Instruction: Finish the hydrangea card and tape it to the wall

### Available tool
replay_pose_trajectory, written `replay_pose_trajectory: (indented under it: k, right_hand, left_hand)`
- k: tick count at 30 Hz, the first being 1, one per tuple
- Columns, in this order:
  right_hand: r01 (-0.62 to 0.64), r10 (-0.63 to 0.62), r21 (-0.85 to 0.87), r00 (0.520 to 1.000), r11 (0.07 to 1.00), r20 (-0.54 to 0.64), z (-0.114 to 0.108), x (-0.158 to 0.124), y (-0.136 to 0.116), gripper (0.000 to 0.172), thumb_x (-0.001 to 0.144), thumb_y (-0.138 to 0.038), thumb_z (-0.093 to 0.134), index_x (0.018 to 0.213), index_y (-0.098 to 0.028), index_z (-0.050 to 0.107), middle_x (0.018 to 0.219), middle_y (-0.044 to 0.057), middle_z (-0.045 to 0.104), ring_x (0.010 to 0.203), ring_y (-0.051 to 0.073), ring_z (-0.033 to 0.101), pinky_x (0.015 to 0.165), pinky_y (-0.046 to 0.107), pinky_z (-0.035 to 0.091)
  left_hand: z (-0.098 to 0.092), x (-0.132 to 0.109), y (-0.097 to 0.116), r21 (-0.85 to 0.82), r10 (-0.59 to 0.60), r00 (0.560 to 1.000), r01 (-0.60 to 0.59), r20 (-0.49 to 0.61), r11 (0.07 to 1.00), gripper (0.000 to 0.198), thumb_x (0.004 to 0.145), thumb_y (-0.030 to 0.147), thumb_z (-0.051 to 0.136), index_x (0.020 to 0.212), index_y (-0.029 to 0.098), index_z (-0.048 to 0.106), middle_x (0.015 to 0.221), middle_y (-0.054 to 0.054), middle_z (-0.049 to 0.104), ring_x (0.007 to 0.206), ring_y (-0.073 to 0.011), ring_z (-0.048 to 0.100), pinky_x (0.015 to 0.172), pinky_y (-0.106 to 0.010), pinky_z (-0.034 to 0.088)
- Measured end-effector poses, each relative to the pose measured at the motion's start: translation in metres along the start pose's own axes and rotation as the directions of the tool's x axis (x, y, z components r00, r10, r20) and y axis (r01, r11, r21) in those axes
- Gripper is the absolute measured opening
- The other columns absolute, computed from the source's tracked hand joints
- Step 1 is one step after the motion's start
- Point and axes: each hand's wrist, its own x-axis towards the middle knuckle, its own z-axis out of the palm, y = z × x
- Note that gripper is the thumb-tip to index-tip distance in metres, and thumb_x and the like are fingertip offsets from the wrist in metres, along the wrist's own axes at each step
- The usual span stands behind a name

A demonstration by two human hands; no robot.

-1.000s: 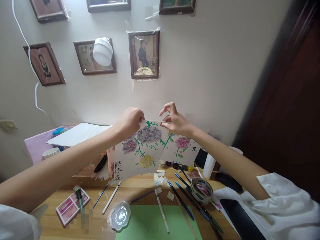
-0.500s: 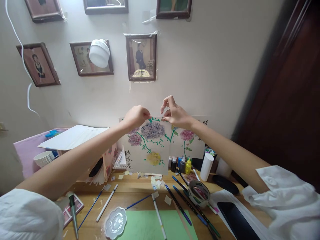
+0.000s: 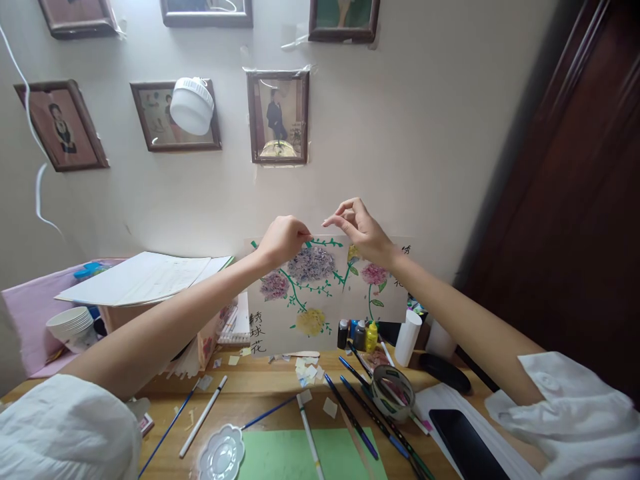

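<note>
A sheet of paper painted with hydrangeas point(image 3: 285, 327) hangs upright in front of the wall, with purple, pink and yellow blooms, green vines and dark brush characters. My left hand point(image 3: 285, 239) pinches its top edge, thumb and fingers closed. Just above the same edge, toward its right end, is my right hand point(image 3: 363, 230), with thumb and index fingertips pressed together and clear of the paper. Whether anything small is between those tips I cannot make out. Behind and to the right, a second flower painting point(image 3: 387, 303) is partly covered by the first sheet and my right forearm.
On the wooden desk point(image 3: 270, 380) lie paint bottles point(image 3: 359, 335), a tape roll point(image 3: 393, 393), pens point(image 3: 350, 417), a flower-shaped palette point(image 3: 223, 453), green paper point(image 3: 275, 457) and a phone point(image 3: 465, 443). Stacked paper cups point(image 3: 73, 327) stand left. Framed pictures point(image 3: 279, 117) and a white lamp point(image 3: 193, 107) are above.
My right hand has let go of the painting's top edge and lifted slightly up and right. My left hand still pinches the edge. The whole view has shifted a little.
</note>
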Motion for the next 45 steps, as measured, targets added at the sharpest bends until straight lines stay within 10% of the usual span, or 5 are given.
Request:
replay_pose_trajectory:
  k: [14,24,45]
  right_hand:
    - [0.042,-0.057,-0.099,0.986,0.994,-0.156,-0.069,-0.009,0.008,0.021,0.075,-0.043,0.066,0.076,-0.022,0.062,0.113,0.004,0.052,0.114,0.022,0.049,0.099,0.041,0.039]
    - [-0.221,0.218,0.084,0.975,0.972,0.034,-0.052,-0.018,0.015,0.033,0.062,-0.044,0.075,0.075,-0.016,0.063,0.08,0.004,0.065,0.077,0.018,0.06,0.078,0.035,0.047]
    - [-0.118,0.125,-0.07,0.987,0.991,0.101,-0.037,-0.002,0.02,0.018,0.065,-0.025,0.07,0.077,-0.017,0.06,0.08,0.005,0.066,0.079,0.019,0.065,0.075,0.034,0.052]
  left_hand:
    - [0.022,0.012,0.003,-0.003,0.023,1.0,-0.023,-0.009,1.0,0.02,0.081,0.019,0.057,0.079,0.015,0.076,0.071,-0.01,0.073,0.062,-0.0188,0.064,0.061,-0.029,0.046]
    - [0.033,0.016,0.015,-0.002,0.035,0.999,-0.034,0.016,0.999,0.02,0.08,0.018,0.056,0.08,0.015,0.076,0.071,-0.009,0.073,0.06,-0.0172,0.062,0.059,-0.027,0.044]
    - [0.026,0.012,0.021,-0.02,0.062,0.998,-0.062,-0.01,0.998,0.018,0.079,0.016,0.058,0.074,0.015,0.076,0.057,-0.005,0.068,0.048,-0.0106,0.049,0.051,-0.023,0.035]
